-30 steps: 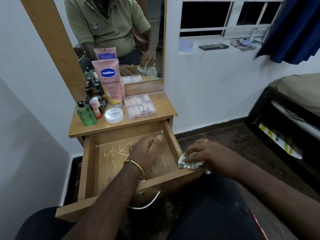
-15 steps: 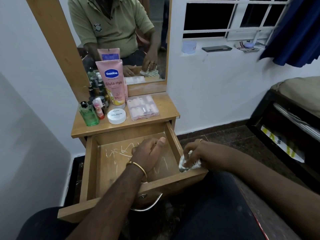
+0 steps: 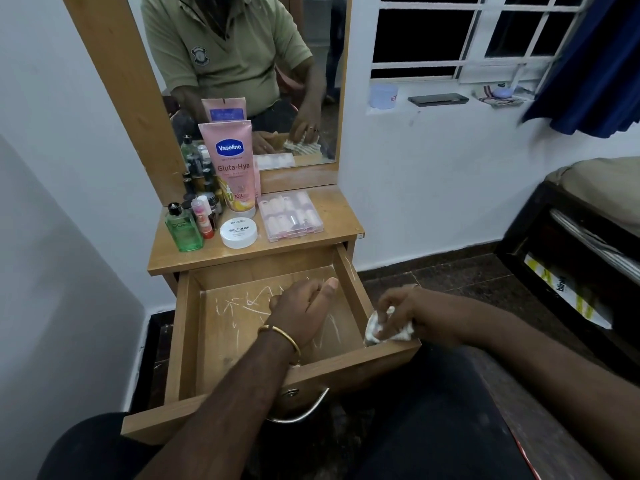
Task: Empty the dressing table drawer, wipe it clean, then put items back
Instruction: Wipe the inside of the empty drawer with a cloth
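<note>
Now the wooden drawer (image 3: pixel 187 341) is seen pulled fully out, its scratched floor bare of items. Inside it the left hand (image 3: pixel 300 311) is rested, loosely curled on nothing. At the drawer's right front corner a crumpled white cloth (image 3: pixel 375 329) is gripped by the right hand (image 3: pixel 412 311). Above the drawer, bottles (image 3: pixel 183 230), a pink tube (image 3: pixel 231 168) and a clear box (image 3: pixel 290 214) crowd the tabletop (image 3: pixel 343 223).
</note>
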A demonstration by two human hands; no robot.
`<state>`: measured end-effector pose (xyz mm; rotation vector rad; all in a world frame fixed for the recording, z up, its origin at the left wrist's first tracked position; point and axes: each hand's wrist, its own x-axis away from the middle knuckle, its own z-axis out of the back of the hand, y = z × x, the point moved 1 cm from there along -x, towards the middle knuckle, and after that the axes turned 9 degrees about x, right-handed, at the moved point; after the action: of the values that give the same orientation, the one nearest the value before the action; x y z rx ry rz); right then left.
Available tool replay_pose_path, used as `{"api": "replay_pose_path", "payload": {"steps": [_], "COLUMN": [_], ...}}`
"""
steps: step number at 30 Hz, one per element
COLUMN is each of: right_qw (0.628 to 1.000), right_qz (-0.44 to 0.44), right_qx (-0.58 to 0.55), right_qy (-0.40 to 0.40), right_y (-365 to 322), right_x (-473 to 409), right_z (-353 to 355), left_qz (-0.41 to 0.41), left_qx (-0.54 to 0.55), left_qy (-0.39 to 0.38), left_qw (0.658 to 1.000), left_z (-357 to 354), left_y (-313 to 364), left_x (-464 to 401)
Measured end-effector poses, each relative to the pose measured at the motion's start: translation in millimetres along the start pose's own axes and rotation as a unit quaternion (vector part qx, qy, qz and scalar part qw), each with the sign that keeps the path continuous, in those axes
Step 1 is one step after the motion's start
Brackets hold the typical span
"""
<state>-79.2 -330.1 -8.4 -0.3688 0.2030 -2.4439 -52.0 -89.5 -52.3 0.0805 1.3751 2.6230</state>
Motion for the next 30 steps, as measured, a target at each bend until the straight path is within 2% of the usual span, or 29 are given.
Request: {"api": "replay_pose_path", "payload": {"steps": [3,6,9,12,15,18,22,26,30], "right_qw": [1.000,0.989,0.983,0.990,0.998,0.997,0.995,0.984,0.972], "right_qz": [-0.009,-0.014,-0.042,-0.030,-0.018,-0.016,-0.042,-0.127,-0.161], "right_qx": [0.015,0.119,0.145,0.088,-0.030,-0.063,0.030,0.047,0.112], "right_qy": [0.025,0.091,0.103,0.111,0.047,0.036,0.081,0.120,0.132], "right_y": [7,6,7,8,15,23,16,7,-2], "right_x": [7,-7,-19,-14,3,10,-6,-37,-57], "right_z": [-2,-6,-11,-13,-14,-18,-16,-12,-9], "left_qz": [-0.004,-0.013,-0.008,-0.002,0.001,-0.002,-0.015,-0.023,-0.029], "left_qx": [-0.004,-0.006,0.001,0.006,0.018,0.024,0.027,0.014,-0.017], "left_qy": [-0.002,-0.001,-0.001,0.002,0.003,0.002,0.000,0.003,0.000], "left_qw": [1.000,1.000,1.000,1.000,1.000,1.000,1.000,1.000,0.999], "left_z": [-3,-3,-3,-1,0,-1,-2,-2,-3], "left_y": [2,3,0,0,0,0,1,2,-2], "left_x": [1,2,3,3,2,3,4,3,0]}}
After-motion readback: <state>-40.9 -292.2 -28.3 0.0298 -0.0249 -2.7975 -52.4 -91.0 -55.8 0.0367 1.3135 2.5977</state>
